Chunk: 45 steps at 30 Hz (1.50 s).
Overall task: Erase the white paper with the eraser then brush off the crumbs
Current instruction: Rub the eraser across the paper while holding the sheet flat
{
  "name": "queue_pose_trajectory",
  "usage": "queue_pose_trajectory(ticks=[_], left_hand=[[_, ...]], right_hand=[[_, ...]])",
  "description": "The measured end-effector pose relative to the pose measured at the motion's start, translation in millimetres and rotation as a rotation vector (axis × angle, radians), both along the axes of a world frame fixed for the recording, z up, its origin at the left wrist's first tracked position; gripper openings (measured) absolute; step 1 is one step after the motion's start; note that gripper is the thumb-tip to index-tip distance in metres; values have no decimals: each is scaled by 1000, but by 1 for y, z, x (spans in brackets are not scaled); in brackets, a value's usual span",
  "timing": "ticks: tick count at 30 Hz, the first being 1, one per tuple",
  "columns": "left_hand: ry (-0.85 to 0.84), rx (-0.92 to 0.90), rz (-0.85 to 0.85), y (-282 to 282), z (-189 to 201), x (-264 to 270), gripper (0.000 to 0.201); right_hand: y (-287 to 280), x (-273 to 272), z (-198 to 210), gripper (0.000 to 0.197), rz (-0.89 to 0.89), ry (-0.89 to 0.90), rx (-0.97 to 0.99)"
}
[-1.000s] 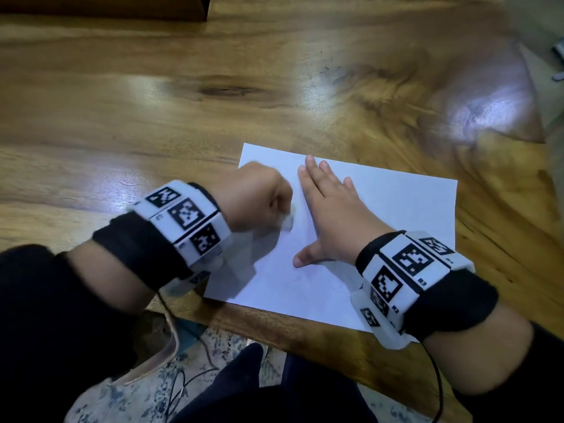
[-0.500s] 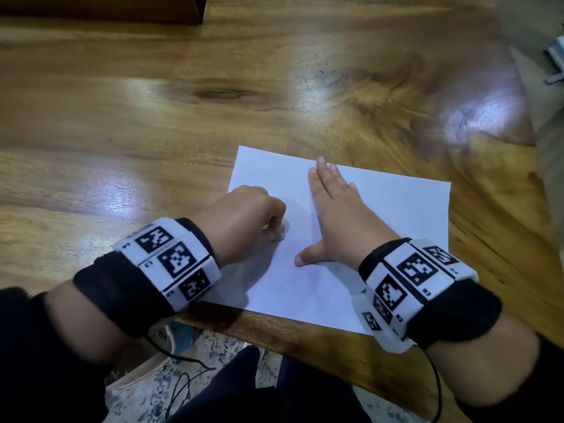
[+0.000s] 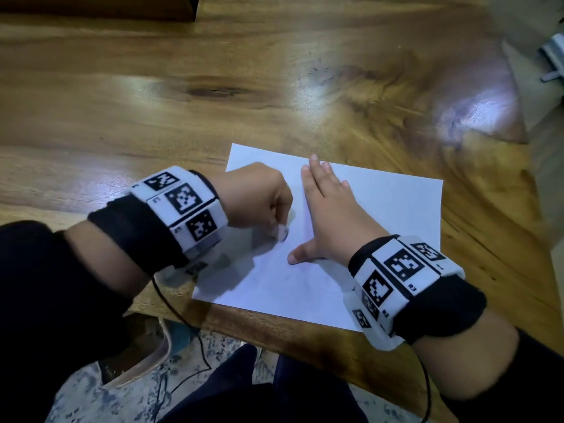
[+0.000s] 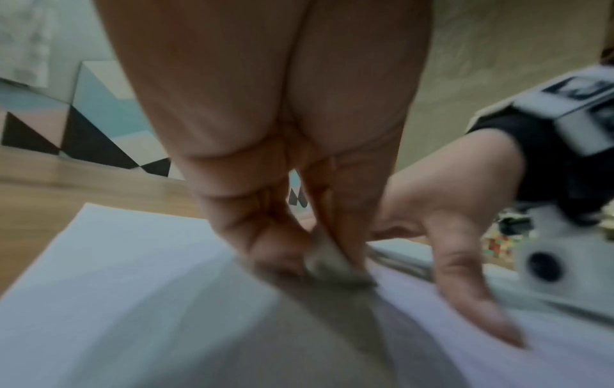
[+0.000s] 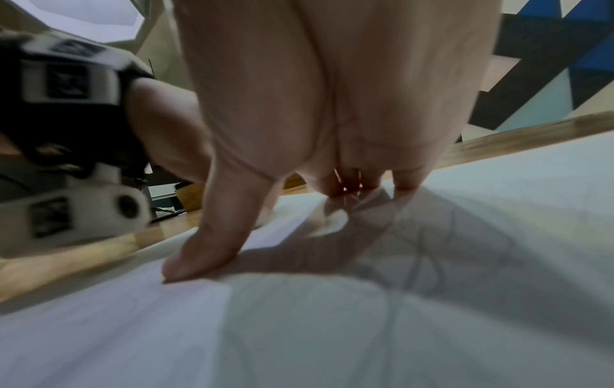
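A white sheet of paper point(image 3: 381, 227) lies near the front edge of the wooden table point(image 3: 152, 117). My left hand point(image 3: 259, 199) is curled into a fist over the paper's left part and pinches a small pale eraser point(image 3: 282, 232), whose tip touches the sheet. The left wrist view shows the eraser point(image 4: 327, 260) blurred between thumb and fingers, pressed onto the paper point(image 4: 133, 262). My right hand point(image 3: 329, 215) lies flat on the middle of the sheet, fingers straight, thumb spread. Faint pencil lines show on the paper point(image 5: 432, 249) under the right hand point(image 5: 299, 131).
The table's front edge point(image 3: 274, 337) runs just below the paper, with a patterned rug point(image 3: 91, 392) and my dark-clothed legs point(image 3: 244, 386) beneath. A dark box point(image 3: 97, 7) stands at the far left of the table. The table's right edge drops off by a grey floor.
My left fist with the eraser has moved back and forth on the paper's left part, now shifted toward me again. The right hand stays flat on the sheet.
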State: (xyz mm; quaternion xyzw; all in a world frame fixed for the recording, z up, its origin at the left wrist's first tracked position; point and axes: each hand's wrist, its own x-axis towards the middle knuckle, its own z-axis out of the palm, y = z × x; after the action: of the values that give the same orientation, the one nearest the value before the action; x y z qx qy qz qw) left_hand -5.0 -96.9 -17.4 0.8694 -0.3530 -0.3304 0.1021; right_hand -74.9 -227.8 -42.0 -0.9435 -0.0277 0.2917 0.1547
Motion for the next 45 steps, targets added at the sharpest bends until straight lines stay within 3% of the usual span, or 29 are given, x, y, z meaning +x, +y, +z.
queue_pose_trajectory(ticks=[3, 5, 10, 16, 22, 28, 35, 41, 45], left_hand=[[-161, -153, 204, -13, -6, 10, 5], [-237, -199, 234, -11, -11, 1, 6], [-36, -95, -18, 8, -11, -20, 7], [-230, -166, 160, -10, -10, 6, 6], [-42, -78, -42, 12, -8, -23, 7], [-205, -169, 208, -4, -12, 11, 5], [-40, -81, -36, 22, -11, -16, 7], [-207, -190, 181, 8, -13, 1, 2], [-26, -74, 80, 33, -8, -29, 12]], right_hand=[[0, 0, 0, 138, 0, -6, 0], [-1, 0, -1, 138, -1, -10, -1], [0, 0, -2, 138, -1, -9, -1], [-1, 0, 0, 138, 5, -10, -2], [0, 0, 0, 139, 9, -1, -19], [0, -1, 2, 138, 8, 7, -15], [0, -1, 2, 138, 10, 15, -15], [0, 0, 1, 138, 2, 21, -10], [-2, 1, 0, 135, 35, 20, -16]])
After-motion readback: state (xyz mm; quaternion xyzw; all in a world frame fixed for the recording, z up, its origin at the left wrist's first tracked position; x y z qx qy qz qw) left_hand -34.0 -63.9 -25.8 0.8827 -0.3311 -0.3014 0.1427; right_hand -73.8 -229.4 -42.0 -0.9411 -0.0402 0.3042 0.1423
